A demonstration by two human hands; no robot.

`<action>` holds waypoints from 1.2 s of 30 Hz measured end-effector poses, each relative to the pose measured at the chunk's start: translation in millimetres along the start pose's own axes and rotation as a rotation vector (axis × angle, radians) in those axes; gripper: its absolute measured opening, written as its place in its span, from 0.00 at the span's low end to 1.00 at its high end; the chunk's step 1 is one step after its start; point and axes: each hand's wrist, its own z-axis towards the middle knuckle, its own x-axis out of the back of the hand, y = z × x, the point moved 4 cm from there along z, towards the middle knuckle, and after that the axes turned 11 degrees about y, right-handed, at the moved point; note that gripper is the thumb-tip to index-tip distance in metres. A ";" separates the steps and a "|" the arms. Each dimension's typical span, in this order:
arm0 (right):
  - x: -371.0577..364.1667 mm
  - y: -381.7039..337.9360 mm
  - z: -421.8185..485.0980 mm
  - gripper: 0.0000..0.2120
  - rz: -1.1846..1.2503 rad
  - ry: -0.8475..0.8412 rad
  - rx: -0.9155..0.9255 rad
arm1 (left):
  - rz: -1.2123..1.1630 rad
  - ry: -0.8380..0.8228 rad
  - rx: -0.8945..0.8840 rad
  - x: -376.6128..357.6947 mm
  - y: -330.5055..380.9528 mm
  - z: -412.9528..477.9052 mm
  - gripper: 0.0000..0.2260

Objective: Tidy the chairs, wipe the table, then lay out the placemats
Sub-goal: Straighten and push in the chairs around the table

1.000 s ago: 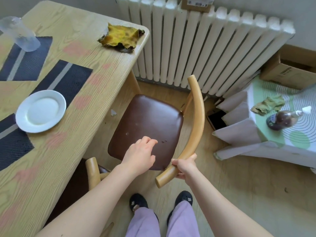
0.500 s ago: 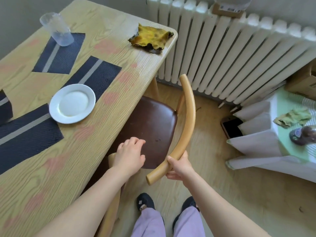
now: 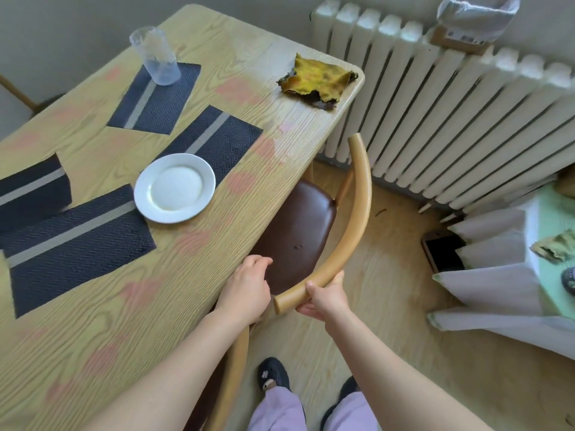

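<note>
1. Chair (image 3: pixel 357 219): it stands at the table's right long side near the radiator. Its brown seat (image 3: pixel 298 225) is partly tucked under the table edge, and its curved pale wooden back rail arcs on the side away from the table.
2. The right hand (image 3: pixel 326 298) is wrapped round the near end of that rail, thumb on top and fingers underneath.
3. The left hand (image 3: pixel 245 290) sits with curled fingers over the near corner of the seat, right at the table edge. Whether it grips the seat cannot be told.
4. The table (image 3: pixel 93 321) is light wood with strong grain and scattered pinkish patches.
5. Four dark woven placemats lie askew on it, each with a grey stripe: one far (image 3: pixel 155 98), one in the middle (image 3: pixel 217 141), one at the left edge (image 3: pixel 31 188) and one near (image 3: pixel 77 244).
6. A white plate (image 3: pixel 174 188) overlaps the middle and near mats, and a clear cup (image 3: pixel 155 57) stands on the far one.
7. A crumpled yellow cloth (image 3: pixel 317 80) lies at the table's far right corner.
8. A white radiator (image 3: pixel 451 119) runs along the wall, with a cardboard box (image 3: pixel 460 38) on top.
9. The floor (image 3: pixel 389 306) is pale wood, and a dark phone (image 3: pixel 443 251) lies on it beside a low stand draped in white fabric (image 3: pixel 497 287).
10. A second chair's rail (image 3: pixel 233 377) shows under the left forearm, close to the table.
</note>
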 end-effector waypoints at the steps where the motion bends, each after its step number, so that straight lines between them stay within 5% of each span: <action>1: -5.6 -5.6 1.2 0.43 -0.003 -0.002 -0.001 | -0.011 -0.012 0.013 -0.9 -2.8 -2.1 0.22; 14: -36.7 -45.0 9.4 0.42 -0.032 -0.018 0.062 | -0.073 -0.162 0.341 -9.3 -28.2 -12.6 0.36; 19: -30.1 -31.4 -10.0 0.45 0.048 -0.135 0.070 | -0.137 -0.219 0.549 -11.9 -44.5 -18.4 0.34; 30: -17.0 -6.7 -28.6 0.37 -0.205 -0.158 0.123 | -0.332 -0.263 0.633 -19.0 -51.6 -27.5 0.27; 36: -44.9 65.2 -73.1 0.20 -0.524 -0.522 -0.055 | -0.494 -0.277 0.699 -18.7 -60.7 -32.6 0.27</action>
